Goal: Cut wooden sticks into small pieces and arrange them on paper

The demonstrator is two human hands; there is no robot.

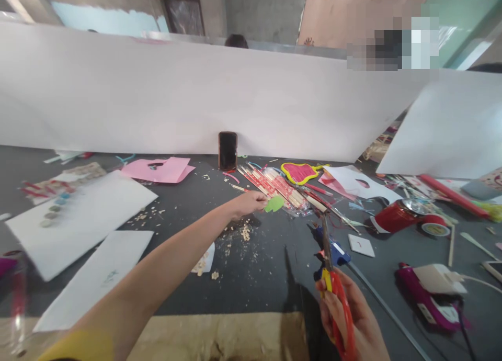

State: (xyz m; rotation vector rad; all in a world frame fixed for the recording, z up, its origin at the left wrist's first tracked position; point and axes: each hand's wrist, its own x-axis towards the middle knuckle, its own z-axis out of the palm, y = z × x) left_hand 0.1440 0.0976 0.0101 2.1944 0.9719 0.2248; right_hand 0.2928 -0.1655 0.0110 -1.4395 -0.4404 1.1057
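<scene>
My left hand (248,203) reaches out over the middle of the dark table, thumb and fingers pinched on a small green paper cutout (275,203). The cutout looks leaf-like. At the lower right my right hand (349,311) is wrapped round the red and yellow handles of a pair of scissors (340,303). The blades point away from me and look closed or nearly so. Beyond the green cutout lie chopsticks in red-printed wrappers (280,185). A blue glue gun (334,251) rests just behind the scissors, partly hidden by them.
A phone (228,150) leans against the white board (176,94) at the back. White sheets (86,209) and pink paper (159,171) lie at left. On the right are a red can (396,216), a tape roll (434,225) and a purple power strip (427,303) with a plugged-in charger.
</scene>
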